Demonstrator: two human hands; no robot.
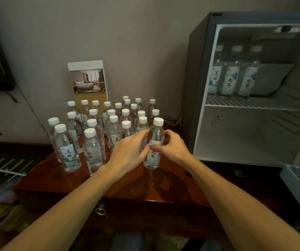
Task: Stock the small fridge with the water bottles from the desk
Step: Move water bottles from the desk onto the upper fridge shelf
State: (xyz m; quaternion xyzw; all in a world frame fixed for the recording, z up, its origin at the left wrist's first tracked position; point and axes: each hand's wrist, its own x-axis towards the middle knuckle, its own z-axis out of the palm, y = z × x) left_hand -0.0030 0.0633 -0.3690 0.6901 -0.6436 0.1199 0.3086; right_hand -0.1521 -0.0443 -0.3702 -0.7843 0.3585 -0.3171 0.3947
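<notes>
water bottle [156, 135], clear plastic w/ white cap, pinched by right hand [173, 149].

My remote view: a polished red-brown counter [127, 182] bears a crowd of upright, white-capped water bottles [113, 122]. A brochure card [88, 82] stands at the crowd's 11 o'clock, a glass [171, 120] at 2 o'clock. Three more bottles [230, 78] line the small fridge [196, 78] on its wire shelf [250, 104].

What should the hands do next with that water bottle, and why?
Probably lift the bottle that the right hand pinches, with the left hand against it, and carry it right into the open fridge: its shelf holds only three bottles, with room beside them.
</notes>
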